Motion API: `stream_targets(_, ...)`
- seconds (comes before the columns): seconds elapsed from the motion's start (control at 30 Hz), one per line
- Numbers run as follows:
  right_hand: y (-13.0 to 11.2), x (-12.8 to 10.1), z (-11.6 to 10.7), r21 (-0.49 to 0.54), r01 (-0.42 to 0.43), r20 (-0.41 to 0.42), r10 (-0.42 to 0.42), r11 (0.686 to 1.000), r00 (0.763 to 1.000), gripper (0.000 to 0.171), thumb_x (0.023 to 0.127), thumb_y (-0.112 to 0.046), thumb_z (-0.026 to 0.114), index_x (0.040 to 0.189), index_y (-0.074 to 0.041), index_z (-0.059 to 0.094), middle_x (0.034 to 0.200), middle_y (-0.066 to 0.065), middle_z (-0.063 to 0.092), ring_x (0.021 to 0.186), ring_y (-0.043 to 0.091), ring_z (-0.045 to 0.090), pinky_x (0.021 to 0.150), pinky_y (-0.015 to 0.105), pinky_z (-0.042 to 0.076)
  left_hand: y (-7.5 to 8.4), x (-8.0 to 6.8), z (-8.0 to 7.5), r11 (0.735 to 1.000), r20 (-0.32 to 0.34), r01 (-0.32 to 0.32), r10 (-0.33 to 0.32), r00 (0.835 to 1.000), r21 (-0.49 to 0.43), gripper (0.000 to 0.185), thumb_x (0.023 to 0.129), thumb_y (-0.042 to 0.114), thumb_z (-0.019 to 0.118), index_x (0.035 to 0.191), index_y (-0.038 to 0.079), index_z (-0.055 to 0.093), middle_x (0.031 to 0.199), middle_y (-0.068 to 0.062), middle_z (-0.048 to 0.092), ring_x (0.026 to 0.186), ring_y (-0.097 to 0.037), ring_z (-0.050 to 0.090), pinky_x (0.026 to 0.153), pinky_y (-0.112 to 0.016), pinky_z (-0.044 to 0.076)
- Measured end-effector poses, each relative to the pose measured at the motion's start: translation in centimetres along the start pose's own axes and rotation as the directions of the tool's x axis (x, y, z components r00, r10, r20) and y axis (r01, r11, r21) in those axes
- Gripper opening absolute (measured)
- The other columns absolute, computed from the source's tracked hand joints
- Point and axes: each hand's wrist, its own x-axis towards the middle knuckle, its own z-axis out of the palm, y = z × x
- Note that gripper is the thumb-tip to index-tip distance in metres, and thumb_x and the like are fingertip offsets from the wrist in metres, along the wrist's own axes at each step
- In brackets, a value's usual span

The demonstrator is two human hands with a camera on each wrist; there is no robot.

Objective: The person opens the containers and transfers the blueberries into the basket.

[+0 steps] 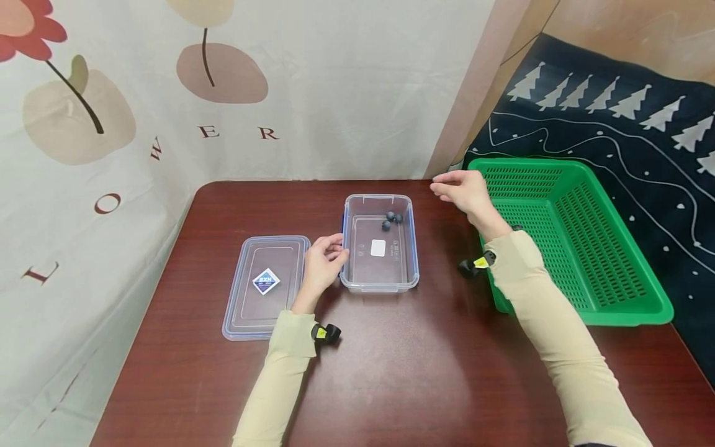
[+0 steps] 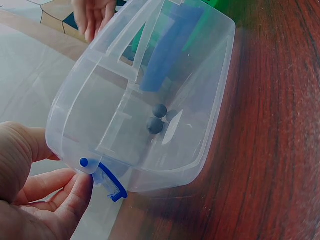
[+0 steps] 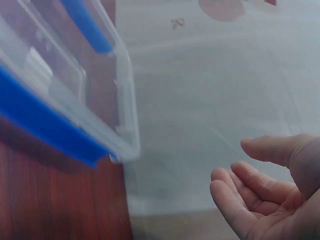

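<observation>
A clear plastic food container (image 1: pixel 380 273) stands uncovered on the table, with blue side latches. Inside, near its far right corner, lie three blueberries (image 1: pixel 386 226); two blueberries (image 2: pixel 155 125) show through the wall in the left wrist view. My left hand (image 1: pixel 324 264) holds the container's left edge, thumb and fingers by the blue latch (image 2: pixel 112 182). Raised between the container and a green basket (image 1: pixel 625 248), my right hand (image 1: pixel 463 192) has loosely bent fingers. Nothing is between its thumb and fingertips in the right wrist view (image 3: pixel 265 185).
The clear lid (image 1: pixel 267 310) with a blue-edged label lies flat left of the container, partly behind my left hand. Small dark fruit (image 1: pixel 517 228) shows in the basket beside my right wrist. A curtain (image 1: pixel 346 93) hangs along the table's far edge.
</observation>
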Motion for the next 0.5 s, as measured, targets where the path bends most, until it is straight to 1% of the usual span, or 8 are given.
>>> stream_targets(0.17,-0.4,0.6,2.8,0.026,-0.039,0.004,0.039,0.999,0.999,0.029,0.088,-0.016,0.065,0.113,0.000,0.065,0.110,0.018,0.063,0.096,0.027,0.064,0.092,0.035,0.054,0.0,0.0,0.0,1.000,0.004,0.004,-0.004,1.000,-0.003,0.032,0.077,-0.017,0.060,0.108,-0.024,0.055,0.101,-0.037,0.055,0.089,-0.048,0.058,0.085,-0.049,0.055)
stream_targets(0.23,-0.4,0.8,3.8,0.033,-0.050,0.009,0.050,0.998,0.999,0.028,0.089,-0.016,0.065,0.112,-0.001,0.065,0.112,0.017,0.063,0.099,0.030,0.064,0.093,0.037,0.053,-0.1,0.0,-0.1,1.000,0.005,0.008,-0.008,1.000,-0.009,0.032,0.077,-0.018,0.060,0.108,-0.024,0.055,0.101,-0.038,0.055,0.090,-0.048,0.058,0.085,-0.049,0.055)
stream_targets(0.33,-0.3,0.9,5.3,0.038,-0.056,0.002,0.056,0.998,0.998,0.027,0.087,-0.016,0.067,0.109,-0.002,0.067,0.111,0.017,0.064,0.099,0.032,0.064,0.093,0.037,0.054,-0.1,0.1,-0.1,1.000,0.004,0.010,-0.010,1.000,-0.018,0.032,0.077,-0.018,0.059,0.108,-0.024,0.054,0.101,-0.038,0.054,0.090,-0.049,0.058,0.085,-0.049,0.055)
stream_targets(0.43,-0.1,0.8,6.7,0.042,-0.052,-0.017,0.052,0.998,0.998,0.026,0.086,-0.016,0.068,0.107,-0.002,0.068,0.107,0.016,0.066,0.096,0.032,0.065,0.089,0.037,0.056,-0.2,0.1,-0.1,1.000,0.003,0.004,-0.004,1.000,-0.021,0.032,0.077,-0.018,0.059,0.108,-0.025,0.054,0.100,-0.038,0.055,0.089,-0.049,0.058,0.085,-0.048,0.055)
stream_targets(0.5,0.0,0.6,7.6,0.044,-0.042,-0.027,0.044,0.998,0.999,0.027,0.085,-0.015,0.068,0.108,-0.001,0.068,0.106,0.016,0.067,0.096,0.032,0.065,0.085,0.036,0.056,-0.2,0.1,-0.1,1.000,0.003,0.002,-0.002,1.000,-0.023,0.032,0.077,-0.018,0.059,0.107,-0.025,0.054,0.099,-0.038,0.055,0.089,-0.048,0.058,0.085,-0.048,0.055)
